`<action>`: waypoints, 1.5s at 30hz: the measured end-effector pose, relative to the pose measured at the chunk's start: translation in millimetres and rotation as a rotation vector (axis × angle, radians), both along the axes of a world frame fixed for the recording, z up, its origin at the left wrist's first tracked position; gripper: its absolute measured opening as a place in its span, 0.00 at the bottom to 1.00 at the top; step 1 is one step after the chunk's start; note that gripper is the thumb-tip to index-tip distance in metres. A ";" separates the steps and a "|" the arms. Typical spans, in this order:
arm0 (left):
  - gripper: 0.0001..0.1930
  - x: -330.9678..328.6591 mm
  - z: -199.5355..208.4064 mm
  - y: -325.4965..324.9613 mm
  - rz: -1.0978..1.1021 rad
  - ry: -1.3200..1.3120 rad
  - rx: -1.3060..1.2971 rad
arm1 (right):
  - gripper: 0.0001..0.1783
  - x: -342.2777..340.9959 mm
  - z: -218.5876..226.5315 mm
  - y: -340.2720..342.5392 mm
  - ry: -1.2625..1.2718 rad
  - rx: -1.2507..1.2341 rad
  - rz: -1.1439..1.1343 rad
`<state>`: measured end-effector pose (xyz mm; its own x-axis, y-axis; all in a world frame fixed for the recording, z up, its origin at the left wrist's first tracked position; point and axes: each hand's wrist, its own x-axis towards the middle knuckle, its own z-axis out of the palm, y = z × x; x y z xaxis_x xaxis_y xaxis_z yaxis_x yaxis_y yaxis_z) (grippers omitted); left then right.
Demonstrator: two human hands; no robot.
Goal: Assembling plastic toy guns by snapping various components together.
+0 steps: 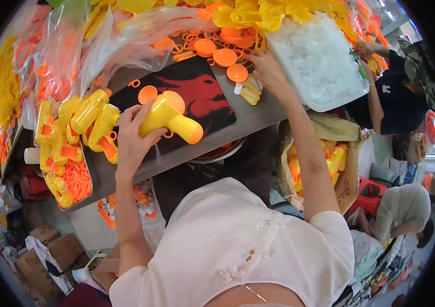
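The left hand grasps the yellow shell over the mat, fingers at its wide end, a suitable hold for presumably light, stiff plastic; the right hand's finger closure is indeterminable.

Bright, fairly even light — glare streaks the clear plastic bag — with fisheye bending toward blackened corners.

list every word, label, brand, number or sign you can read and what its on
No readable text that I can quote.
Yellow piece in the left hand: no legible marking.
Black mat: red printed figure, no legible words.
Dark shirt at right: small pale emblem, too small to read.
White-and-blue bag: print too blurred.
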<state>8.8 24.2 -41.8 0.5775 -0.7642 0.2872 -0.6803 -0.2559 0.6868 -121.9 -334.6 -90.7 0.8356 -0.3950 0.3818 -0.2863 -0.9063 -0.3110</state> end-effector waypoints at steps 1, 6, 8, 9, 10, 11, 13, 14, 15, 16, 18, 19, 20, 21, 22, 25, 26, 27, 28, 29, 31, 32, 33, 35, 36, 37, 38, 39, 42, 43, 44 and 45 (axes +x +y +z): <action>0.34 1.9 0.6 0.3 0.020 -0.208 0.190 | 0.22 3.7 -4.1 -3.2 0.096 -0.068 0.005; 0.32 5.8 -8.9 -8.3 0.069 -0.356 0.317 | 0.19 18.6 -1.9 -5.6 0.315 -0.347 0.007; 0.31 8.2 -8.5 -13.2 0.019 -0.334 0.299 | 0.18 12.2 13.8 -3.6 0.331 -0.460 -0.027; 0.26 7.5 -6.4 -12.9 0.028 -0.316 0.288 | 0.18 14.1 23.6 3.4 0.322 -0.454 0.006; 0.26 12.9 -9.5 -6.1 0.057 -0.313 0.303 | 0.15 14.8 34.3 11.8 0.289 -0.403 -0.068; 0.24 20.1 -15.3 -4.0 0.016 -0.154 0.198 | 0.13 12.8 44.2 18.7 0.260 -0.356 -0.158; 0.18 30.8 -22.2 1.7 -0.014 0.064 0.056 | 0.11 16.2 55.5 39.4 0.067 -0.052 -0.074; 0.18 33.5 -23.2 2.5 -0.006 0.065 0.056 | 0.09 17.3 57.8 52.3 -0.113 0.253 -0.011; 0.19 36.0 -23.5 1.8 -0.011 0.167 0.104 | 0.08 19.9 57.9 69.8 -0.128 0.508 0.146; 0.19 37.0 -23.4 1.8 -0.017 0.267 0.151 | 0.09 26.7 56.4 90.9 -0.142 0.762 0.305; 0.19 36.4 -21.9 -1.7 -0.008 0.294 0.141 | 0.09 45.2 42.2 133.8 -0.201 0.685 0.513; 0.20 36.7 -21.5 -1.4 0.012 0.322 0.134 | 0.08 52.4 41.7 151.9 -0.176 0.643 0.516; 0.20 38.0 -21.5 -1.7 0.007 0.322 0.131 | 0.07 57.4 41.8 164.6 -0.150 0.599 0.516; 0.20 39.3 -21.9 -3.0 0.001 0.324 0.131 | 0.07 61.5 39.2 170.8 -0.151 0.596 0.510; 0.20 40.5 -22.6 -4.4 -0.006 0.326 0.130 | 0.08 65.3 35.8 174.7 -0.095 0.523 0.481; 0.19 43.6 -27.9 -7.4 -0.023 0.299 0.063 | 0.09 69.9 34.9 180.9 -0.022 0.448 0.424; 0.19 44.3 -29.0 -10.0 -0.041 0.303 0.055 | 0.09 68.7 35.5 178.8 -0.006 0.449 0.389; 0.20 45.3 -29.7 -9.3 -0.016 0.306 0.078 | 0.09 69.6 33.5 178.1 -0.003 0.438 0.369; 0.20 45.8 -30.2 -8.1 0.006 0.309 0.100 | 0.09 72.6 28.9 178.6 -0.039 0.515 0.413; 0.20 43.9 -26.6 -7.0 0.022 0.324 0.100 | 0.09 74.5 24.6 176.9 -0.075 0.592 0.450; 0.19 43.8 -24.9 -8.3 0.013 0.351 0.090 | 0.08 75.7 23.9 174.3 -0.062 0.635 0.457; 0.19 42.7 -23.9 -7.7 0.015 0.386 0.082 | 0.08 76.4 23.3 176.6 -0.061 0.631 0.452; 0.19 41.6 -26.9 -8.5 -0.018 0.390 0.076 | 0.07 76.8 19.8 178.6 -0.088 0.562 0.437; 0.18 39.4 -33.4 -8.3 0.012 0.272 0.095 | 0.05 73.8 12.2 190.3 -0.177 0.382 0.375; 0.18 39.5 -34.4 -9.6 -0.006 0.276 0.091 | 0.05 70.8 11.8 191.4 -0.175 0.375 0.358; 0.19 39.5 -35.1 -11.7 -0.008 0.299 0.081 | 0.05 67.9 12.1 191.3 -0.172 0.384 0.356; 0.20 41.8 -35.2 -12.8 -0.005 0.317 0.069 | 0.06 66.3 13.9 191.3 -0.172 0.391 0.361; 0.20 43.8 -36.6 -12.8 -0.010 0.380 0.065 | 0.06 59.7 16.5 192.1 -0.192 0.370 0.352; 0.22 39.2 -38.2 -10.1 0.024 0.411 0.053 | 0.07 31.7 19.1 173.8 -0.466 0.291 0.179; 0.21 39.6 -39.5 -9.3 0.048 0.384 0.067 | 0.08 17.5 21.3 157.6 -0.409 0.397 0.065; 0.21 37.8 -38.7 -8.9 0.042 0.390 0.068 | 0.09 -2.2 23.9 138.7 -0.346 0.501 -0.056; 0.22 36.2 -35.2 -9.2 0.048 0.357 0.068 | 0.08 -21.1 21.4 118.1 -0.347 0.455 -0.178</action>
<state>44.9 14.9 -77.1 0.6679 -0.7442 0.0106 -0.3871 -0.3353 0.8589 -143.1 -216.4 -69.3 0.5984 -0.7053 0.3800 -0.2338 -0.6073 -0.7593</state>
